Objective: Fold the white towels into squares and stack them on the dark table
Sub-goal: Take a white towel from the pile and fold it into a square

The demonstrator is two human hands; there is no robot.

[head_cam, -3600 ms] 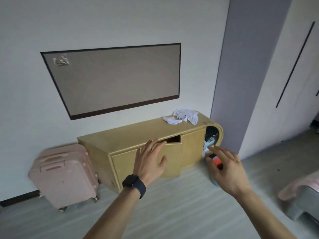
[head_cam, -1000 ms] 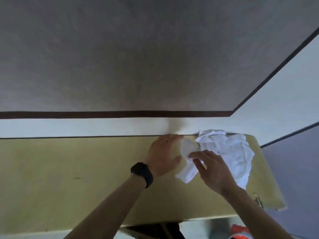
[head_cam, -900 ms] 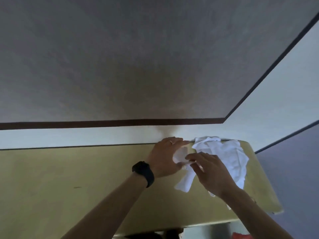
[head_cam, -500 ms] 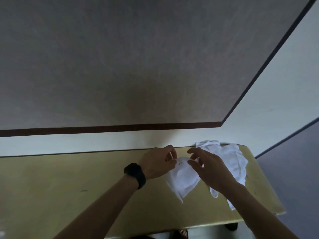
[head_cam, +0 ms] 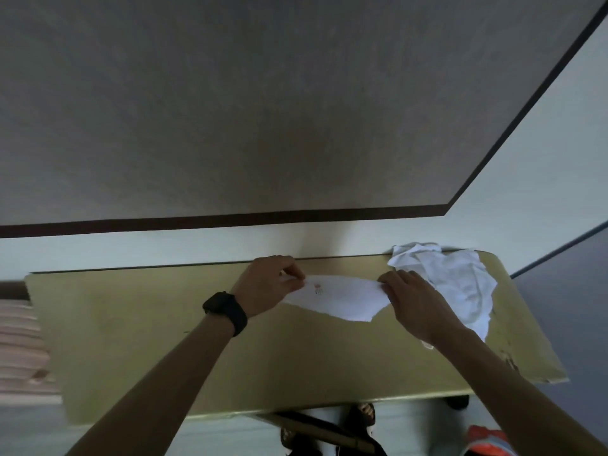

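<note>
Between both hands [head_cam: 267, 287] [head_cam: 415, 304], towel [head_cam: 342, 299] pinched taut.

The yellow-green wooden table [head_cam: 131, 340] lies bare from 7 to 10 o'clock of its middle, left of the left hand [head_cam: 266, 287]. It is also bare along the front strip at 6 o'clock, between the forearms.

At 12 o'clock the pale wall [head_cam: 197, 248] rises straight off the rear edge and closes that side. A flat white towel [head_cam: 342, 297] stretches between the left hand and the right hand [head_cam: 414, 301], across 12 to 1 o'clock. A crumpled heap of white towels [head_cam: 460, 281] fills the rear corner at 2 o'clock and reaches the rear edge.

A pink ribbed suitcase [head_cam: 16, 340] stands just beside the table's end at 9 o'clock. Below the front edge at 6 o'clock a dark panel [head_cam: 316, 426], perhaps an open door, juts out.
</note>
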